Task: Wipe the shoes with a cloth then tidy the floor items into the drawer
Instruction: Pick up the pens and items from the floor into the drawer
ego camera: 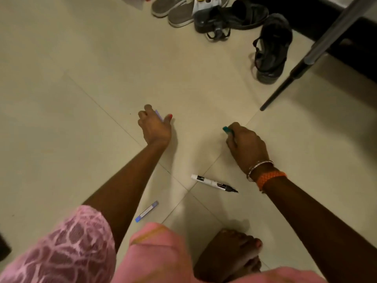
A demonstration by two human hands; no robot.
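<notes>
Hands reach down and forward over a pale tiled floor [85, 103], both forearms extended from the lower edge of the view. Left hand [155, 127], seen from the back, has its fingers curled under and its thumb stretched to the right; a thin violet pen [158, 115] shows between the curled fingers and the thumb, and the hand grips it. Right hand [245, 147], wrist bent and knuckles uppermost, bears thin metal bangles [259, 168] and an orange band [269, 179] at the wrist. Its fingers close round a teal marker [228, 130], of which only the blunt end projects to the upper left of the fist.

Two items lie loose on the floor between the arms: a white and black marker [214, 183], uncapped, with its black tip pointing right, just below the right wrist; and a blue pen [146, 211], lying on a slant beside the left forearm, near a pink garment [155, 254].

Shoes stand at the top of the view, well apart from both hands: a grey pair [173, 11], a black sandal [230, 19] touching the grey pair, and a second black sandal [271, 48] to its right, near a slanting metal pole [318, 52]. A bare foot [230, 254] rests on the tiles at lower right.
</notes>
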